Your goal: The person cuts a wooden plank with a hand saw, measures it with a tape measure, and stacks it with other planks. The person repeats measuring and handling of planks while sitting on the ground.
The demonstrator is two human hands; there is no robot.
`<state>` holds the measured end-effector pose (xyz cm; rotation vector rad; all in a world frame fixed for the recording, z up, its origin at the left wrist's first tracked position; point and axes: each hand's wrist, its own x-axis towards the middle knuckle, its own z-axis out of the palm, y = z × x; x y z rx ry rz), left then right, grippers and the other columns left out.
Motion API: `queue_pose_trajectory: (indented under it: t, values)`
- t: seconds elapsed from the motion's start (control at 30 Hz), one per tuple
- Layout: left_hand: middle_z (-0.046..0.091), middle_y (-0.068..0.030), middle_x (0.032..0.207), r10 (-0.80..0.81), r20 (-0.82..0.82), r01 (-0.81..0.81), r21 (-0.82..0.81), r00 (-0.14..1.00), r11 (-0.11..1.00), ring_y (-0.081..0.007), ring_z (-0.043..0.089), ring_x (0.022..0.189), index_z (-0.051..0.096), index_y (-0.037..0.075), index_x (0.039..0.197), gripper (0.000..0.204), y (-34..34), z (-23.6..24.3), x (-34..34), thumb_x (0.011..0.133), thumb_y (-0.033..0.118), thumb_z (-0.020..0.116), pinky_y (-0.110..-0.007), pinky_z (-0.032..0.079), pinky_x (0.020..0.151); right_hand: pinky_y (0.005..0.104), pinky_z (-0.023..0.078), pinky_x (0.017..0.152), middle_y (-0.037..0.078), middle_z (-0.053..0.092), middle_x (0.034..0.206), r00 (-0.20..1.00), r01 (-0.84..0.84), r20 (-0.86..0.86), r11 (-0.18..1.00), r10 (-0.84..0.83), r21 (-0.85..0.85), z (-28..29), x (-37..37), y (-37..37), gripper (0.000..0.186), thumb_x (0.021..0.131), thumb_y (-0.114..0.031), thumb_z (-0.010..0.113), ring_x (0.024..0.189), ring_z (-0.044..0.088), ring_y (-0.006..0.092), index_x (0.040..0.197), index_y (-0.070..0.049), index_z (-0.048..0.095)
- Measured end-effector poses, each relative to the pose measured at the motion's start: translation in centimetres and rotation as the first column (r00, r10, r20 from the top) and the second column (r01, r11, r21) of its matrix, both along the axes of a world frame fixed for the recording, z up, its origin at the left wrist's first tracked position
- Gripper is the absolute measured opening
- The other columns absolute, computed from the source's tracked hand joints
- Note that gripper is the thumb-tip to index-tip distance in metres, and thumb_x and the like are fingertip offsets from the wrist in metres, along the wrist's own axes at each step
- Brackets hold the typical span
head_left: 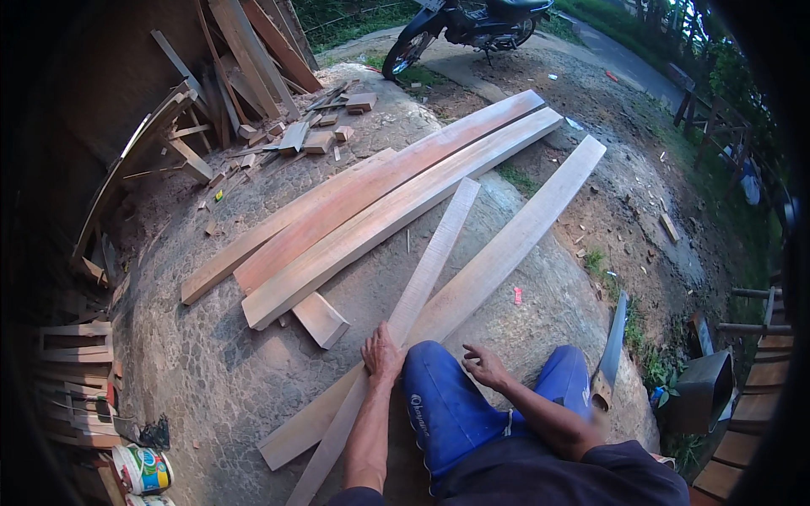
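Your left hand [384, 354] closes over a narrow wooden strip [439, 244], which lies angled across a wider plank [523, 228]; your right hand [485, 367], fingers loosely parted, holds nothing visible. The crossed boards show no fastening, the work seemingly unfinished. Beyond, thick beams [405, 219] lie grouped; a handsaw [612, 354] rests rightward, out of hand.

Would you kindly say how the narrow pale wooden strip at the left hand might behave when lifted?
The narrow pale wooden strip would probably flex slightly, being long and slender. Its flat face suggests sliding rather than rolling.
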<state>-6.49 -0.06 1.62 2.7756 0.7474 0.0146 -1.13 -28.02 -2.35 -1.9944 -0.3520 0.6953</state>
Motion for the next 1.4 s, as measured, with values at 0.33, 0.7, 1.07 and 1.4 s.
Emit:
queue_pose_trajectory:
  t: [0.33,0.7,1.07,1.4]
  values:
    - [0.056,-0.0167,0.136,0.422,-0.419,-0.425,0.093,0.804,0.9,-0.037,0.054,0.127,0.04,0.005,0.14,0.094,5.7,0.5,-28.1,0.068,0.034,0.092,-0.052,0.041,0.106,0.0396,0.058,0.085,0.02,0.072,0.12,0.957,0.189,-0.197,0.974,-0.212,-0.126,-4.2,-2.6,-9.1,0.059,0.094,-0.023,0.065,0.094,0.074,0.0288,0.147,-0.004,0.05]
    - [0.065,-0.0192,0.111,0.064,-0.198,-0.077,-0.058,0.978,0.995,-0.0402,0.06,0.108,0.051,0.003,0.118,0.073,6.7,-1.2,-19.8,0.062,0.027,0.092,-0.051,0.048,0.094,0.0353,0.059,0.081,0.018,0.074,0.114,0.894,0.346,-0.256,0.929,-0.369,-0.131,-3.5,-2.3,-10.8,0.062,0.092,-0.019,0.064,0.089,0.074,0.0207,0.151,-0.005,0.047]
    - [0.061,-0.0175,0.127,-0.185,-0.02,0.186,0.035,0.983,0.982,-0.0378,0.056,0.117,0.049,0.005,0.13,0.072,-1.3,-1.6,10.5,0.072,0.027,0.086,-0.052,0.043,0.1,0.0362,0.059,0.079,0.019,0.074,0.113,0.83,0.424,-0.3,0.881,-0.47,-0.209,-4.1,-2.6,-10.7,0.064,0.091,-0.022,0.063,0.086,0.075,0.0231,0.15,-0.004,0.046]
    - [0.017,-0.0233,0.167,-0.322,-0.228,0.281,-0.192,0.919,0.94,-0.0447,0.014,0.154,0.025,0.021,0.162,0.105,0.9,-3.9,1.8,0.077,0.044,0.083,-0.062,0.015,0.123,0.0356,0.059,0.08,0.019,0.073,0.115,0.815,0.44,-0.322,0.876,-0.482,-0.197,-5.4,-2.4,-10.5,0.064,0.092,-0.021,0.063,0.087,0.075,0.0226,0.151,-0.003,0.044]
